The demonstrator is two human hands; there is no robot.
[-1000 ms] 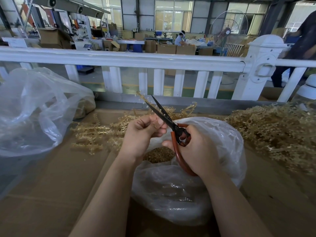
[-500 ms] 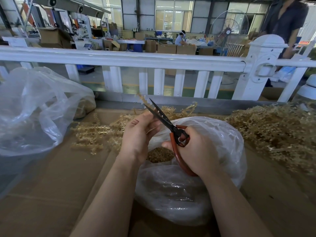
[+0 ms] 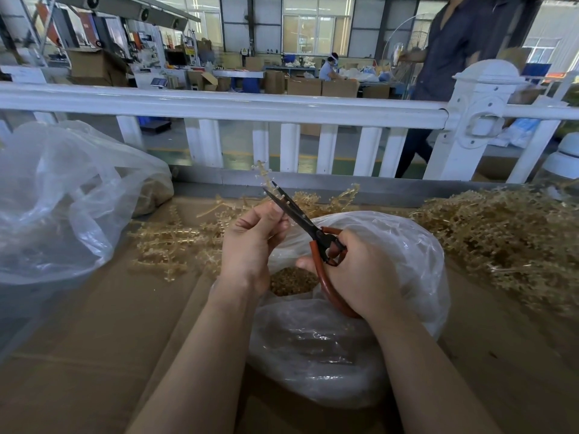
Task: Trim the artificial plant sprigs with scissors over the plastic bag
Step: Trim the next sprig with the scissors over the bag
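My left hand (image 3: 250, 245) pinches a pale golden sprig (image 3: 262, 176) that sticks up past its fingertips. My right hand (image 3: 357, 274) grips red-handled scissors (image 3: 313, 231); the dark blades are slightly apart around the sprig, just above my left fingers. Both hands hover over a clear plastic bag (image 3: 407, 267) whose mouth shows a heap of brown trimmings (image 3: 291, 280) inside.
A loose pile of sprigs (image 3: 175, 242) lies left of the bag and a bigger heap (image 3: 507, 242) on the right, all on brown cardboard (image 3: 103, 339). A large clear bag (image 3: 59, 202) sits at far left. A white railing (image 3: 238, 104) runs behind; a person (image 3: 451, 67) walks beyond it.
The scissors have shifted slightly up along the sprig and the blades have narrowed. My left fingers have curled tighter on the stem. The person behind the railing has walked leftward.
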